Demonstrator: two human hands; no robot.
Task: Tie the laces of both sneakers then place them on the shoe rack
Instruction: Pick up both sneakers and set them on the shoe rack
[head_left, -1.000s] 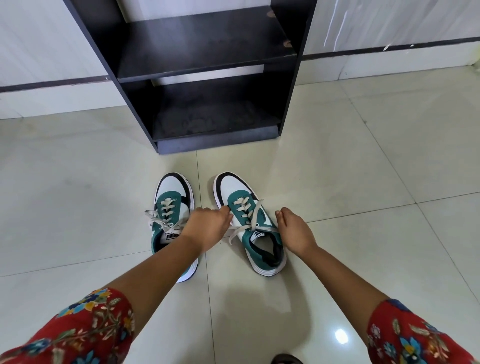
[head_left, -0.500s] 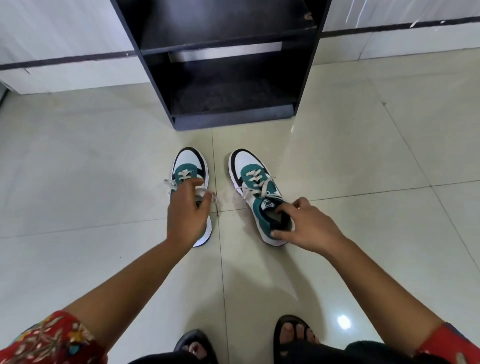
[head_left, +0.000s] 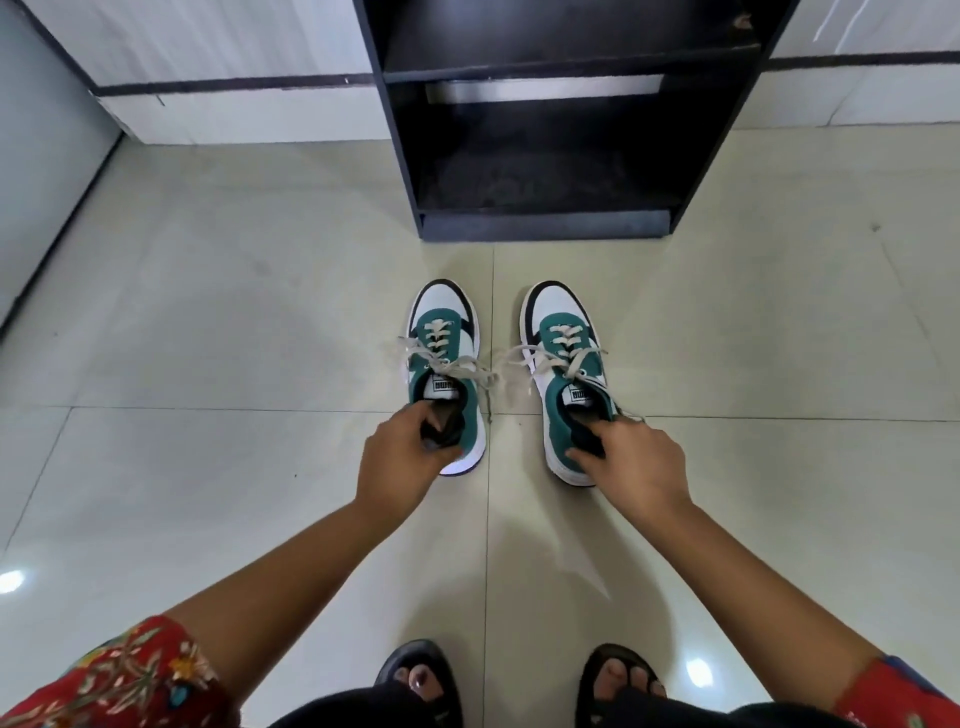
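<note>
Two green, white and black sneakers stand side by side on the tiled floor, toes pointing at the rack. The left sneaker (head_left: 442, 332) and the right sneaker (head_left: 562, 338) both have cream laces tied in bows. My left hand (head_left: 402, 457) grips the heel collar of the left sneaker, fingers inside its opening. My right hand (head_left: 631, 462) grips the heel of the right sneaker the same way. The black shoe rack (head_left: 545, 226) stands just beyond the sneakers, its bottom shelf and the shelf above it bare.
Pale glossy floor tiles (head_left: 208, 312) spread on all sides. A white wall with a dark stripe (head_left: 234, 83) runs behind the rack. My feet in black sandals (head_left: 421, 680) show at the bottom edge. A grey panel (head_left: 41, 156) stands at the far left.
My hands left the laces and moved back to the heels, each now gripping a sneaker's collar. The camera view rose and my feet came into sight.
</note>
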